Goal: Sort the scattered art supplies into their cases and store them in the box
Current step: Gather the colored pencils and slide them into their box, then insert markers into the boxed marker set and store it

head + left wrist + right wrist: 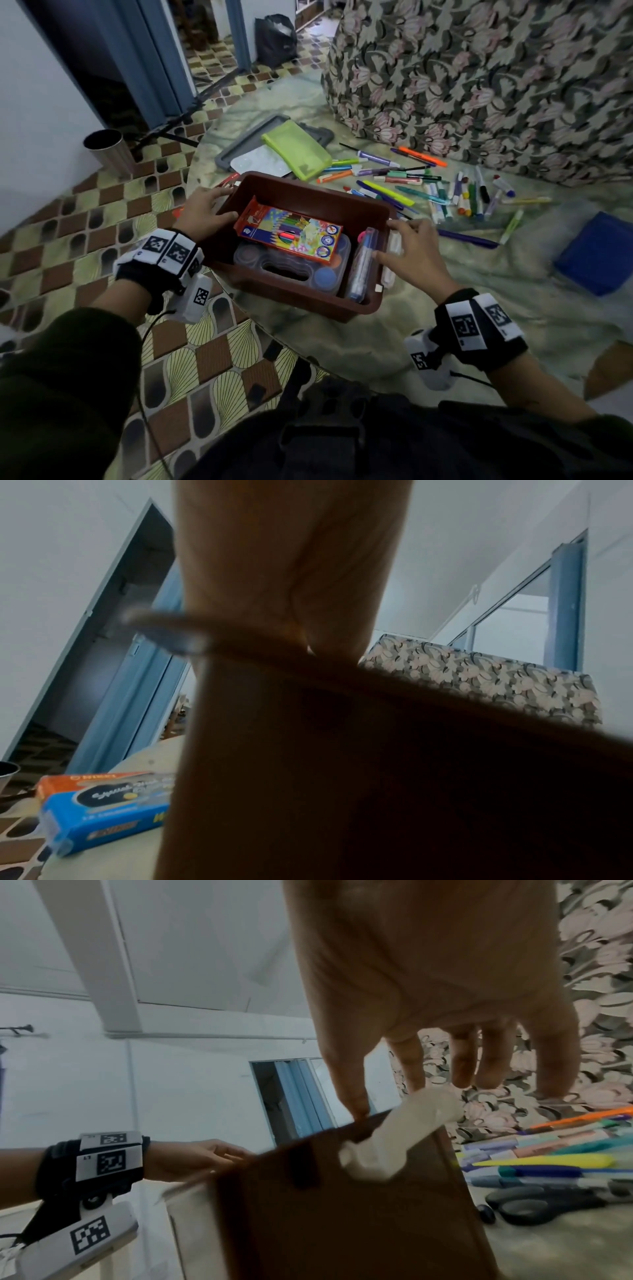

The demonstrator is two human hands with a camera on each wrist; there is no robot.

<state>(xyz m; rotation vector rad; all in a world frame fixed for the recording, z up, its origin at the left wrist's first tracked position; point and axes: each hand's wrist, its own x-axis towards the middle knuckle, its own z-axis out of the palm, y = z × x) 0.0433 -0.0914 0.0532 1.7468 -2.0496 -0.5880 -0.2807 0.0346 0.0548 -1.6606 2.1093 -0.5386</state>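
From above, the brown box sits on the table. The left hand and right hand rest on its sides, fingers spread. Pens lie behind it.

By the left wrist, the palm presses the box's rim.

By the right wrist, the fingers hang straight, thumb touching the white latch.

Round bench, pale green cloth: brown box center, grey lid 11 o'clock, scattered pens 1 o'clock, blue case 3 o'clock.
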